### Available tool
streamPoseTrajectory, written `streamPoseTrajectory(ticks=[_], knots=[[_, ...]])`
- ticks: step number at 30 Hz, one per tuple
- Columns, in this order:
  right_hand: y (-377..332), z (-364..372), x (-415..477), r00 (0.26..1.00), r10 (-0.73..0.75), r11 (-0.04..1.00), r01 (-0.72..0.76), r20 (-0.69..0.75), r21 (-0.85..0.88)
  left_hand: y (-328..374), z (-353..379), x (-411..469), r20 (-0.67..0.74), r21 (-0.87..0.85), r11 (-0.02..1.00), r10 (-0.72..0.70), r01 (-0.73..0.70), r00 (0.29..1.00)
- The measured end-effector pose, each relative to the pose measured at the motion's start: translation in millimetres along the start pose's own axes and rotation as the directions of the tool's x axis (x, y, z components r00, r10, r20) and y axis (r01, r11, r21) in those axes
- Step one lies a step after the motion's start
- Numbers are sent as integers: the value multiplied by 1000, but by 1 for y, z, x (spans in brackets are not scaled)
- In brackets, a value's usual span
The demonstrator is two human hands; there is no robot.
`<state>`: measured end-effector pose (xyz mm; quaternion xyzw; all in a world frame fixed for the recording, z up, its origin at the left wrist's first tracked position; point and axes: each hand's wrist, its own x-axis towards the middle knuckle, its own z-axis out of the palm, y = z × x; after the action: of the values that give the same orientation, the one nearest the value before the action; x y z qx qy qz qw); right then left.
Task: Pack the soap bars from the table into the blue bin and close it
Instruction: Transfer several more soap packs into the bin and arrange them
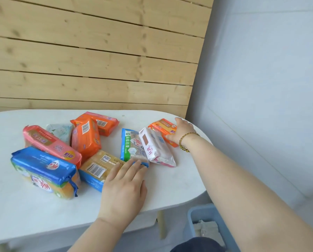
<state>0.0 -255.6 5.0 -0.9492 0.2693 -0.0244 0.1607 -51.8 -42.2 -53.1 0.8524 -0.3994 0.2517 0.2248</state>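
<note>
Item: wrapped soap bars (85, 137), some nine, were laid loose on a white table (170, 188); the packing was judged barely begun. Right hand (182, 131), bracelet (185, 141) at the wrist: reached furthest out, with fingers curled over the far end of an orange-and-yellow bar (162, 127) and the thumb tucked against its near side. That bar was thus held, apparently to be lifted first. Just inward of that hand a white bar (155, 148) was leaned against a blue-and-green bar (128, 144). Left hand (124, 186): spread flat, fingers straight, nothing grasped. Its fingertips were rested on the near end of the blue-and-green bar and on a barcoded bar (97, 167) beside it, probably to steady the heap. Beyond and to the left of that hand were grouped a large blue pack (43, 166), a pink pack (48, 142), two orange bars (103, 122) and a pale speckled bar (60, 131). Container: the blue bin (204, 215) was stood on the floor below the table edge, under the right forearm, largely hidden. Its top was seen open, with something pale and crumpled inside that could not be identified. No lid was shown.
</note>
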Motion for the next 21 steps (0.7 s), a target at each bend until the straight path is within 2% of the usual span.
streamPoseTrajectory(ticks=[6, 9, 13, 15, 17, 21], knots=[[-12, 22, 29, 999, 12, 978, -4, 40, -208, -5, 6, -2, -25, 45, 999, 5, -4, 1000], [-10, 26, 36, 995, 73, 982, -61, 64, -178, -6, 9, -3, -30, 63, 998, 1, 1, 1000], [-5, 25, 32, 998, 41, 996, -36, 50, -87, -5, 10, -4, -50, 60, 998, 4, -1, 999], [-1, 24, 27, 999, 38, 999, -38, 14, 22, -6, 9, -3, -54, 64, 998, 2, 1, 999], [5, 20, 19, 999, 54, 975, -51, -5, 215, -6, 9, -3, -53, 68, 998, 5, -1, 999], [22, -1, -13, 993, 118, 768, -106, 22, 632, -3, 3, -6, -74, 34, 999, 21, -18, 997]])
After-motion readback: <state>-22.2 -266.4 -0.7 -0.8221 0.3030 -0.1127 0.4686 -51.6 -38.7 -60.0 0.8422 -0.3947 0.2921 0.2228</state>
